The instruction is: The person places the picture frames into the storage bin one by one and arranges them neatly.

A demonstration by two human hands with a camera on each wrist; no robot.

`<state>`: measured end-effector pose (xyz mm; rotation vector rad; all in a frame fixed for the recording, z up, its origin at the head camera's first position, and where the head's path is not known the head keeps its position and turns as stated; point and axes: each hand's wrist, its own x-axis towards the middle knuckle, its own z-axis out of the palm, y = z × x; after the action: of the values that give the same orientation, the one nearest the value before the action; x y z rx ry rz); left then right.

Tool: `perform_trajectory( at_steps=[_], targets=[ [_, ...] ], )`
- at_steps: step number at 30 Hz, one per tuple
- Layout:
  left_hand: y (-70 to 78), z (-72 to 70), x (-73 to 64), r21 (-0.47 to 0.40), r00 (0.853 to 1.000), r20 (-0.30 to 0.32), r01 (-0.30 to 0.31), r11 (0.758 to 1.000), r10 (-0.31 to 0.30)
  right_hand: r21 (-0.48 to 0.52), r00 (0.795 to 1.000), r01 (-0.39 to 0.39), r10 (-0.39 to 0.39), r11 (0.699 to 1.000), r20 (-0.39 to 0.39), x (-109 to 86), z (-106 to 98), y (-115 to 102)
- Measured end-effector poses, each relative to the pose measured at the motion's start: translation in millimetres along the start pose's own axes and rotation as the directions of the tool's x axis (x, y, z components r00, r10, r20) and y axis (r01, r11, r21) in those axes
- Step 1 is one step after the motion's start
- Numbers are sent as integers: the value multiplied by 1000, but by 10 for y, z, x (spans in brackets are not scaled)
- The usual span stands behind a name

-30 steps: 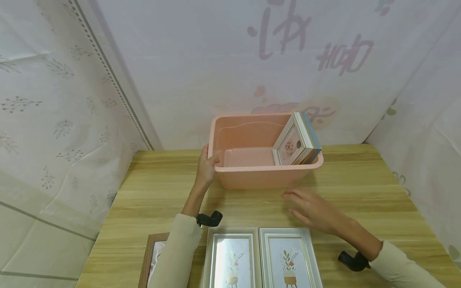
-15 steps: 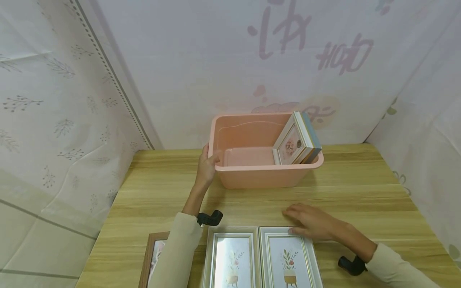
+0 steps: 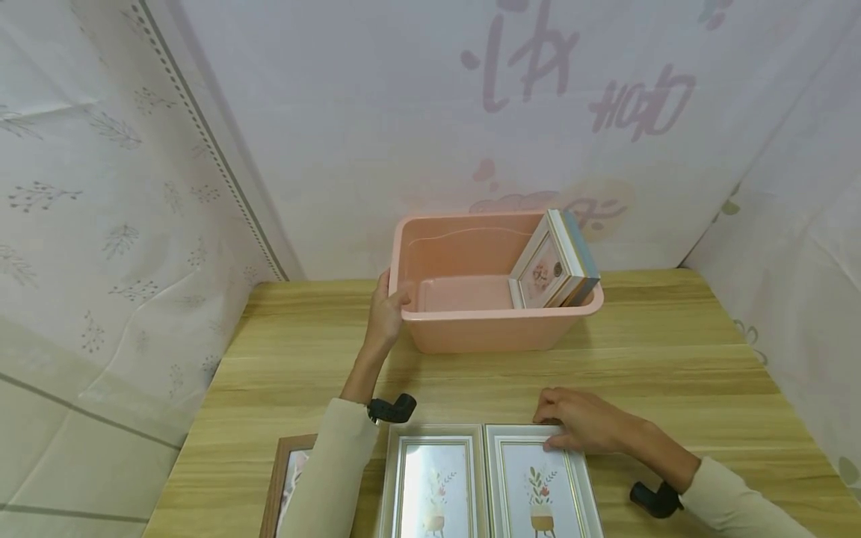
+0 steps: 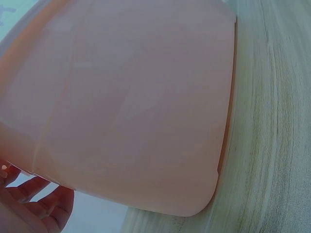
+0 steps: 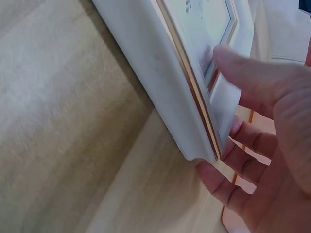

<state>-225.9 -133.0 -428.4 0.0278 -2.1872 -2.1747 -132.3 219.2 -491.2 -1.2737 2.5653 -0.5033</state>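
Note:
A pink plastic tub stands toward the back of the table. My left hand grips its left rim, thumb over the edge, and the left wrist view shows the fingers against the tub's outer wall. Near the front lies a white picture frame with a potted-plant print. My right hand pinches its far edge: in the right wrist view the thumb rests on the face and the fingers curl at the edge. Against the tub's right end lean several picture frames, white and blue.
A champagne-coloured picture frame lies directly left of the white one. Partly hidden under my left sleeve is a brown wooden frame. Behind the wooden table hangs a printed fabric backdrop.
My right hand has come down from in front of the tub to the white frame's far edge and now pinches it. The left hand and the tub have stayed put.

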Motion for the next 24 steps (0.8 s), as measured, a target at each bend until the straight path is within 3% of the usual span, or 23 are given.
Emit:
perform_trajectory(
  at_steps=[11, 17, 21, 24],
  targets=[
    [20, -3, -12, 9, 1000, -2, 6, 1000, -6, -36, 998, 47, -49, 998, -39, 14, 32, 6],
    [16, 0, -12, 12, 1000, -1, -8, 1000, 8, 86, 999, -20, 23, 996, -32, 21, -19, -8],
    [12, 3, -11, 18, 1000, -4, -13, 1000, 13, 196, 997, -71, 73, 978, 0, 27, -48, 3],
    [11, 4, -13, 18, 1000, -6, -11, 1000, 11, 259, 998, -64, 64, 964, 10, 33, -53, 24]
  ],
)
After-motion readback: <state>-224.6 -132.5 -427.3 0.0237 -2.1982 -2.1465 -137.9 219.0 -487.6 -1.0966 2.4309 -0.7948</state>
